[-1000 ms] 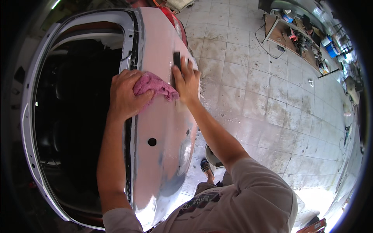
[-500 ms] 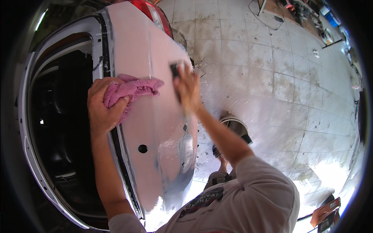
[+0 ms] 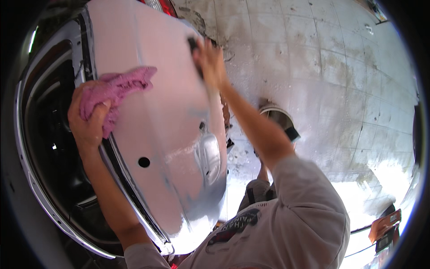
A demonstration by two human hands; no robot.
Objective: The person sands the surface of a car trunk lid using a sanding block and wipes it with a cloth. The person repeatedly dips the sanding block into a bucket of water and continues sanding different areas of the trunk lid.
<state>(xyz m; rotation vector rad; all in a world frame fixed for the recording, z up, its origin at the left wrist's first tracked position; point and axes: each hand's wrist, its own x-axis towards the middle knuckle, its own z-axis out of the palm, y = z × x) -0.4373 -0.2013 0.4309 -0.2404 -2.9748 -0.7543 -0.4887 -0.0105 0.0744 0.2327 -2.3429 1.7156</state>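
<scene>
My left hand is closed round a bunched pink cloth, at the edge of the dark opening in a car body. Part of the cloth lies over the neighbouring panel, which is coated in dull pink primer with greyish patches. At the panel's far right edge, my right hand presses a dark flat block, probably a sanding block, against the surface. Motion blurs those fingers and hides part of the block. A round black hole and a pale oval recess sit nearer me.
A red and clear tail light shows at the far end of the car. On the wet tiled floor right of the car stands a bucket with a dark piece at its rim. An orange object is at the lower right.
My right hand and the block have slid farther from me along the panel's right edge. My left hand keeps its hold on the cloth at the opening. The whole view has shifted.
</scene>
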